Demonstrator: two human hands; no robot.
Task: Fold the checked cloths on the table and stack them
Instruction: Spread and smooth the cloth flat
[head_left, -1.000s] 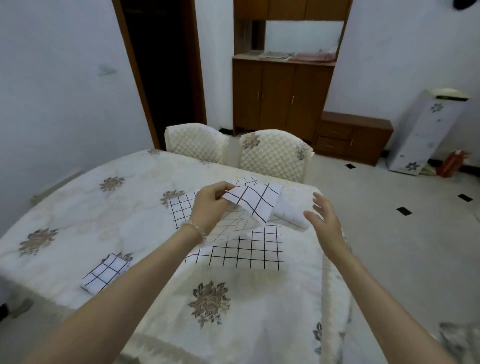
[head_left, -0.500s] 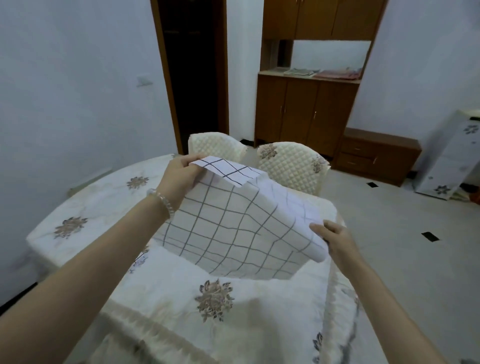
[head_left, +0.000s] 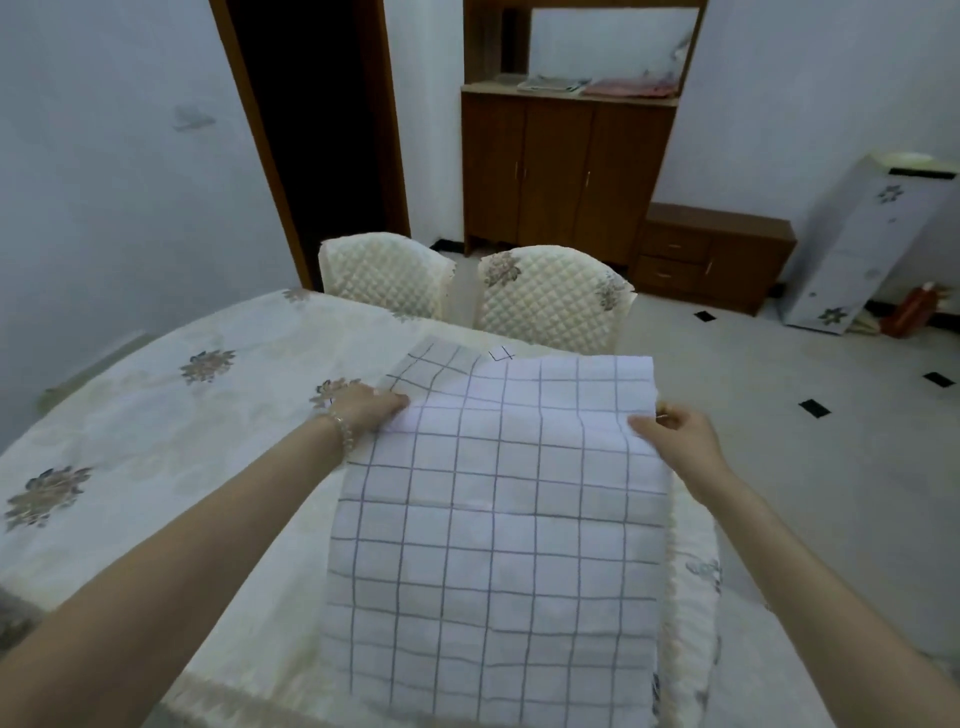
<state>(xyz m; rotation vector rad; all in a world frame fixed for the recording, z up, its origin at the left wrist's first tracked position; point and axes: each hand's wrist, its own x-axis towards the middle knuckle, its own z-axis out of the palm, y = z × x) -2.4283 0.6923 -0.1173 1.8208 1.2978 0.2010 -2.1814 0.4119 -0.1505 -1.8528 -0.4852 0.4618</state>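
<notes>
A large white cloth with a dark grid pattern (head_left: 498, 530) hangs spread out in front of me, held up above the table's near right part. My left hand (head_left: 369, 408) pinches its upper left corner. My right hand (head_left: 675, 436) pinches its upper right edge. Behind its top edge, another checked cloth (head_left: 431, 366) lies on the table, mostly hidden by the held one. The folded cloth seen earlier at the table's left front is outside the view.
The table (head_left: 156, 415) wears a cream cover with brown flower prints. Two quilted chairs (head_left: 550, 296) stand at its far side. A brown cabinet (head_left: 571, 171) and a dark doorway lie beyond, with tiled floor to the right.
The cloth was lifted off the table by my left hand, my right hand took its other side, and it now hangs stretched flat between both hands.
</notes>
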